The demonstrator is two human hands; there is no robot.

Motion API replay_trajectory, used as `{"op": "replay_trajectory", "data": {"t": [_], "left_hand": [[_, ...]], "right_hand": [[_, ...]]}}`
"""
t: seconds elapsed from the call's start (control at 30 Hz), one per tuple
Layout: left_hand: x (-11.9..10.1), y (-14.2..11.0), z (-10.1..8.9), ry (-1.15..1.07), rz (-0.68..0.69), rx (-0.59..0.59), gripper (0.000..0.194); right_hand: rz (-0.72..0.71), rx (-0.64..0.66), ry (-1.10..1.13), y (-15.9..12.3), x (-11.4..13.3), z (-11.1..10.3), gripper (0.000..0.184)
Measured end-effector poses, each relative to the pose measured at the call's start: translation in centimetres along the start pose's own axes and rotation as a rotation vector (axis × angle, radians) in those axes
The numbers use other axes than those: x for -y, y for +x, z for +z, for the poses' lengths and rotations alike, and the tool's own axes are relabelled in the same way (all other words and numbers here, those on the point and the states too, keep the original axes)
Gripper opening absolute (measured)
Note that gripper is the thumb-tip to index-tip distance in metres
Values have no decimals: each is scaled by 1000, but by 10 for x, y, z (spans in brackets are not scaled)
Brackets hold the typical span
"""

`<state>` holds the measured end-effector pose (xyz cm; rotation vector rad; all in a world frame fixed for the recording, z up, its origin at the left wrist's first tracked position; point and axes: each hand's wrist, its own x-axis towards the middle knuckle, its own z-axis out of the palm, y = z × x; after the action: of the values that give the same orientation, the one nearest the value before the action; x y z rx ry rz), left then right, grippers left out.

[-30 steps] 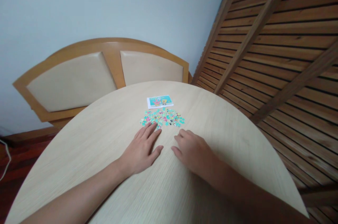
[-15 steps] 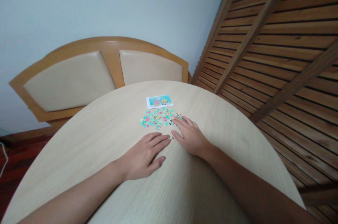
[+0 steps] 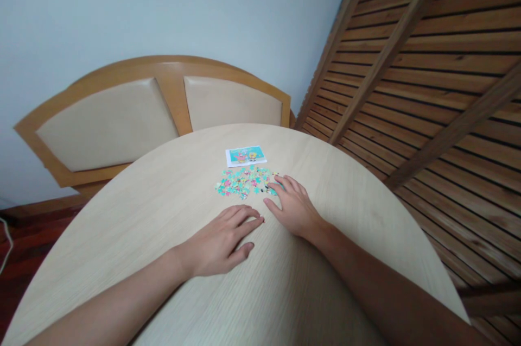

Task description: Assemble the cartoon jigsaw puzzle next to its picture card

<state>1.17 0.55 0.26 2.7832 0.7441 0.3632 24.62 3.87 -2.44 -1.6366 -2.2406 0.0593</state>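
Note:
Many small jigsaw puzzle pieces in turquoise, pink and yellow lie in a loose pile on the round wooden table. My left hand rests palm down in front of the pile, fingers stretched out. At its index fingertip sits a small puzzle piece, mostly covered by the finger. My right hand is over the pile's right edge, fingers spread and touching or just above a few dark and light pieces. Behind the pile lies a picture card with a pink and a yellow cartoon figure on turquoise.
A wooden bench back with cream padded panels stands beyond the table against a pale wall. Slatted wood panelling rises at the right. A white cable shows at the far left, over a dark red floor.
My left fingertips have drawn slightly nearer, with the small piece now mostly under the index finger. My right fingers have lifted or shifted a little, uncovering a yellowish piece at the pile's right edge.

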Motion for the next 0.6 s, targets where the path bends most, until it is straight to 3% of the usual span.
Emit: {"op": "replay_trajectory", "data": {"t": [0.43,0.6], "left_hand": [[7,-3,4,-17,23,18,55],[7,-3,4,-17,8,29,54]], "right_hand": [[-226,33,44,-5,8,-4,39],[-157,-38,77,-4,10,-7,31]]}}
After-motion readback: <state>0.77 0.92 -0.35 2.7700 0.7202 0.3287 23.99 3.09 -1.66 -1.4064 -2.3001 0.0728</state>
